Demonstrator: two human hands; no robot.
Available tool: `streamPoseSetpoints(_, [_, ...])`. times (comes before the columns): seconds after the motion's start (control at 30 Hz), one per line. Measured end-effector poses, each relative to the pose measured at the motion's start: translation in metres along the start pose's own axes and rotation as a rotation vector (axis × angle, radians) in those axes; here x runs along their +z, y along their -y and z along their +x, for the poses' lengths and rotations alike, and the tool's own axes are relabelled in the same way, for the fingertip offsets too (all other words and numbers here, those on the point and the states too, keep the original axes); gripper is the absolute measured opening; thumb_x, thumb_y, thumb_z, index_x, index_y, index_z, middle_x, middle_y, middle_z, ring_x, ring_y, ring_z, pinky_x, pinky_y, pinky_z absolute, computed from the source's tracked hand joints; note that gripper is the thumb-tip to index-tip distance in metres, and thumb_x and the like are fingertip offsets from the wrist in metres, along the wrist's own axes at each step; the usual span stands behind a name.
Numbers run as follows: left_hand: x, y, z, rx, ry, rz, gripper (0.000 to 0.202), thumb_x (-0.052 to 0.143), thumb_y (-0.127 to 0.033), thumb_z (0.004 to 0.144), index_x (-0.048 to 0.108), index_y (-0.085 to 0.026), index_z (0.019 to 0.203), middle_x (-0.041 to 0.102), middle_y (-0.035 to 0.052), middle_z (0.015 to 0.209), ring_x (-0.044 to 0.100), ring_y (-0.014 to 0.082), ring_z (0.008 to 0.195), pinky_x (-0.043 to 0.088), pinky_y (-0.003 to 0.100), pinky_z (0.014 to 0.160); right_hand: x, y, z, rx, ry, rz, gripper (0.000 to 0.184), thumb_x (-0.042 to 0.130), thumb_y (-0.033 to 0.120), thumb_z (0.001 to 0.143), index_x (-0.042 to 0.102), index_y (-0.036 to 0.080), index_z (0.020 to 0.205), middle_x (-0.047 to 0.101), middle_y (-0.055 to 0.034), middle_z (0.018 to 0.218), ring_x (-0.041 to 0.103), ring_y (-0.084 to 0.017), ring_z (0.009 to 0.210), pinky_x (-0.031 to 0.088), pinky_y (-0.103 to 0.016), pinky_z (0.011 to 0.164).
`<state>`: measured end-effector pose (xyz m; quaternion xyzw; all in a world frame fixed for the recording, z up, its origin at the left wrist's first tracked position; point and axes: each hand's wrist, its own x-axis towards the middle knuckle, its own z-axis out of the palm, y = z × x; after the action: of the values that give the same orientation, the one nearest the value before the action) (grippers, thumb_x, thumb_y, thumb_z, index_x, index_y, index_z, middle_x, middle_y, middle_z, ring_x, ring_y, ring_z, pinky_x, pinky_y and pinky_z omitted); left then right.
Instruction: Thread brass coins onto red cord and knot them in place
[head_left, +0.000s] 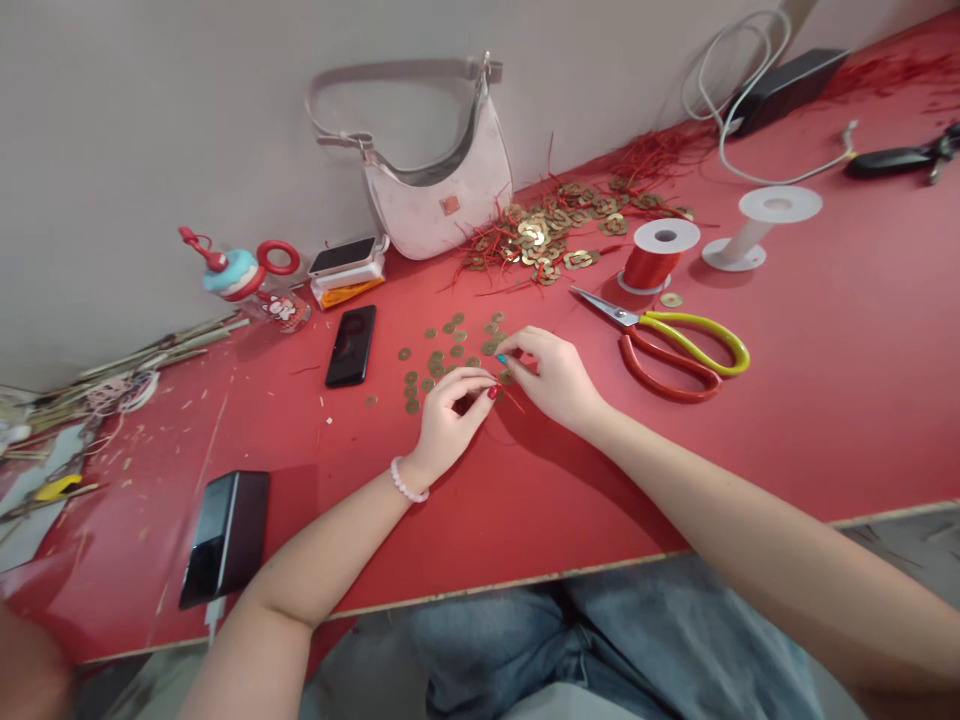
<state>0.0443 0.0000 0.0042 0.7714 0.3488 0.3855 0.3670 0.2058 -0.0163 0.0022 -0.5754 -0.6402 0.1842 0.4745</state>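
Note:
My left hand [454,415], a pink bead bracelet at its wrist, is closed in a pinch over the middle of the table. Thin red cord [513,398] comes out at its fingertips, with a loose end trailing to the right. Just beside it, my right hand [556,378] also pinches, thumb and forefinger together; what lies between those fingertips is too small to make out. A brass coin [505,377] with a hole shows between the two hands. Several more loose brass coins [436,358] lie flat just beyond my left hand.
Yellow-and-red-handled scissors [675,350] lie right of my hands, near a red cord spool [652,265] and a bare white spool [750,230]. Behind are a pile of corded coins [547,235] and a white handbag [450,205]. Phones [351,346] and a cup [255,290] stand left.

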Motion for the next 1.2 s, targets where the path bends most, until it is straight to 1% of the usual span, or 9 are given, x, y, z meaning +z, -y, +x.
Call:
streamPoseSetpoints(0.13, [0.000,0.004,0.001,-0.075,-0.029,-0.080,0.015,0.057,-0.029,0.080,0.066,-0.018,0.081,0.062,0.0067,0.092,0.058,0.0132,0.074,0.048,0.024,0.062,-0.001,0.002,-0.001,-0.012,-0.007,0.027,0.016,0.047,0.011,0.076,0.058,0.018,0.085,0.061,-0.0050,0.083,0.057,-0.016,0.077,0.046,-0.030,0.073])
streamPoseSetpoints(0.27, [-0.001,0.008,0.002,-0.126,-0.080,-0.122,0.015,0.057,-0.030,0.080,0.065,-0.017,0.083,0.061,0.0075,0.095,0.059,0.0148,0.080,0.047,0.025,0.065,-0.004,0.008,-0.001,-0.084,-0.026,0.059,0.013,0.049,0.015,0.077,0.053,0.018,0.089,0.059,-0.0046,0.086,0.056,-0.016,0.081,0.046,-0.031,0.076])
streamPoseSetpoints(0.43, [-0.001,0.009,0.003,-0.160,-0.114,-0.167,0.015,0.058,-0.030,0.079,0.063,-0.017,0.084,0.060,0.0064,0.094,0.057,0.0122,0.072,0.048,0.024,0.064,-0.007,0.011,-0.001,-0.225,0.114,0.062,0.005,0.050,0.018,0.078,0.056,0.018,0.078,0.057,-0.0078,0.097,0.055,-0.018,0.093,0.045,-0.034,0.084])
streamPoseSetpoints(0.6, [-0.001,0.008,0.003,-0.176,-0.107,-0.171,0.016,0.058,-0.030,0.079,0.062,-0.016,0.083,0.059,0.0071,0.096,0.057,0.0121,0.073,0.048,0.023,0.062,-0.004,0.010,-0.002,-0.241,0.187,0.054,0.008,0.050,0.014,0.076,0.058,0.017,0.074,0.056,-0.0098,0.100,0.056,-0.017,0.092,0.046,-0.031,0.081])
streamPoseSetpoints(0.7, [0.000,0.008,0.002,-0.234,-0.107,-0.219,0.018,0.059,-0.033,0.079,0.062,-0.017,0.085,0.060,0.0065,0.094,0.056,0.0102,0.064,0.045,0.020,0.050,-0.004,0.011,-0.002,-0.228,0.183,0.060,0.007,0.050,0.012,0.073,0.056,0.016,0.072,0.056,-0.0095,0.099,0.056,-0.016,0.087,0.046,-0.029,0.076])
streamPoseSetpoints(0.8, [0.001,0.009,0.000,-0.298,-0.110,-0.269,0.020,0.059,-0.036,0.079,0.061,-0.017,0.087,0.060,0.0027,0.076,0.051,0.0078,0.051,0.038,0.017,0.040,-0.006,0.013,-0.001,-0.221,0.186,0.062,0.007,0.050,0.011,0.071,0.053,0.017,0.070,0.056,-0.0085,0.096,0.055,-0.015,0.082,0.045,-0.026,0.070])
streamPoseSetpoints(0.9, [0.001,0.010,0.001,-0.272,-0.174,-0.253,0.020,0.061,-0.035,0.078,0.062,-0.017,0.086,0.059,0.0010,0.068,0.051,0.0076,0.053,0.042,0.017,0.045,-0.007,0.014,-0.002,-0.203,0.213,0.036,0.008,0.048,0.009,0.070,0.051,0.017,0.071,0.055,-0.0060,0.086,0.052,-0.013,0.074,0.043,-0.025,0.066])
streamPoseSetpoints(1.07, [-0.001,0.015,0.005,-0.301,-0.247,-0.245,0.020,0.061,-0.034,0.077,0.064,-0.017,0.087,0.063,0.0016,0.073,0.053,0.0073,0.056,0.043,0.017,0.050,-0.008,0.011,-0.004,-0.148,0.364,-0.078,0.014,0.047,0.007,0.068,0.049,0.017,0.076,0.055,0.0008,0.067,0.048,-0.010,0.059,0.036,-0.022,0.057])
streamPoseSetpoints(1.2, [-0.001,0.019,0.008,-0.312,-0.279,-0.292,0.019,0.063,-0.033,0.075,0.064,-0.017,0.086,0.066,0.0037,0.079,0.060,0.0107,0.067,0.047,0.020,0.058,-0.011,0.008,-0.004,-0.262,0.426,-0.177,0.018,0.046,0.006,0.068,0.052,0.018,0.080,0.057,-0.0007,0.071,0.049,-0.012,0.064,0.035,-0.022,0.059])
